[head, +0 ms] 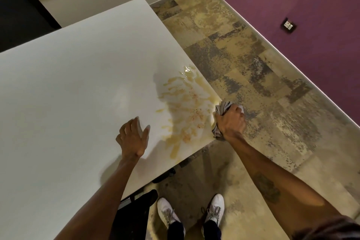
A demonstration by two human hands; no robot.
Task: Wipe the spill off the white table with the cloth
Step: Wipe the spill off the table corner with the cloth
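Note:
A yellowish smeared spill [184, 103] with reddish specks covers the near right corner of the white table [78, 87]. My right hand [231, 121] is closed around a bunched grey cloth [223, 108] right at the table's corner edge, beside the spill. My left hand [133, 138] rests on the tabletop with fingers spread, just left of the spill, holding nothing.
A mottled tan and grey floor [253, 76] lies right of the table. My white shoes [214, 210] stand by the table's near edge. A purple wall [302, 6] with a socket plate [288, 25] runs along the right. A dark chair part [136, 206] sits under the table edge.

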